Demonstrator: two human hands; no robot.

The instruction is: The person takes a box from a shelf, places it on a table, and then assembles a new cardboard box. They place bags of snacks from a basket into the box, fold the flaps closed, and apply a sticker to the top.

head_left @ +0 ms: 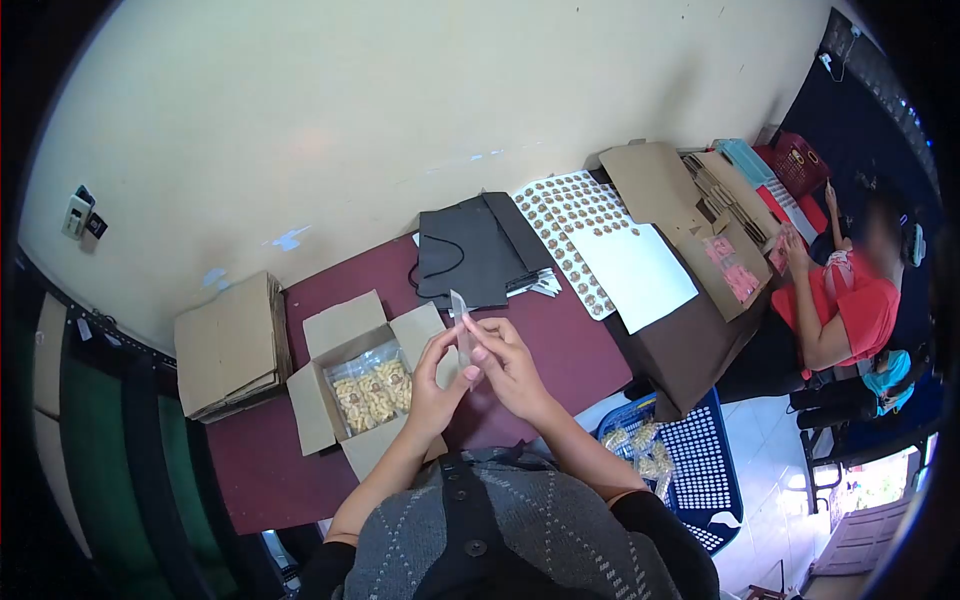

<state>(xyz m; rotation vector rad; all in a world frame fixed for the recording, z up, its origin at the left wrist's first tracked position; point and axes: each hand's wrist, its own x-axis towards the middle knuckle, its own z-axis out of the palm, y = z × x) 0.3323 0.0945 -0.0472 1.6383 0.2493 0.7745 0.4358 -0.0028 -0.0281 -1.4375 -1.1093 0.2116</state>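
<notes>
Both my hands meet above the table's near middle, around a thin, pale, flat piece (459, 308) that looks like clear plastic. My left hand (438, 378) pinches it from the left, and my right hand (510, 368) closes on it from the right. Just left of my hands stands an open cardboard box (335, 372), flaps spread, with clear packets of yellowish pieces (372, 395) inside. Beyond my hands lies a black paper bag (462, 258) with a cord handle.
Flattened cardboard (228, 345) is stacked at left. Sticker sheets (575, 245) and a white sheet (635, 275) lie right of the bag. A blue basket (705, 455) holds packets near my right side. A co-worker (850, 310) stands at a box of pink packets (730, 268).
</notes>
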